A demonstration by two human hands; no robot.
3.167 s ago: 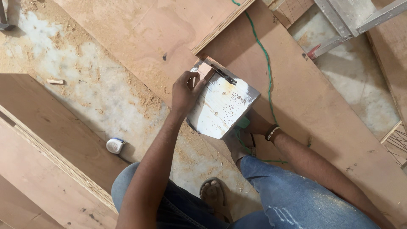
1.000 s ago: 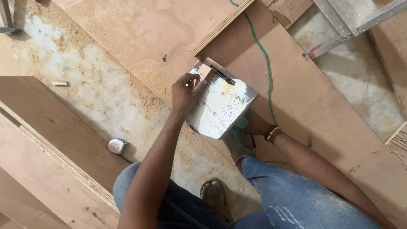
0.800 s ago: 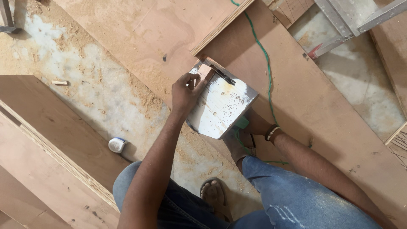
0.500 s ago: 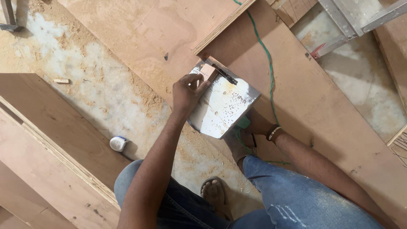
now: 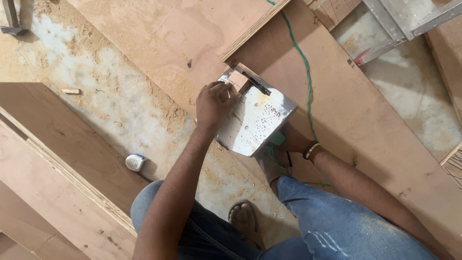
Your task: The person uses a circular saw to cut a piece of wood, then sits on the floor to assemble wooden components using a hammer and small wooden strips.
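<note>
Metal saw base plate sits flipped up at the plywood sheet's lower edge, over the dusty floor. Left hand has its fingers curled shut on the plate's top corner. Right hand is tucked behind the plate, can't tell its grip. Green cord crosses the sheet; tape measure lies on the floor nearby.
</note>
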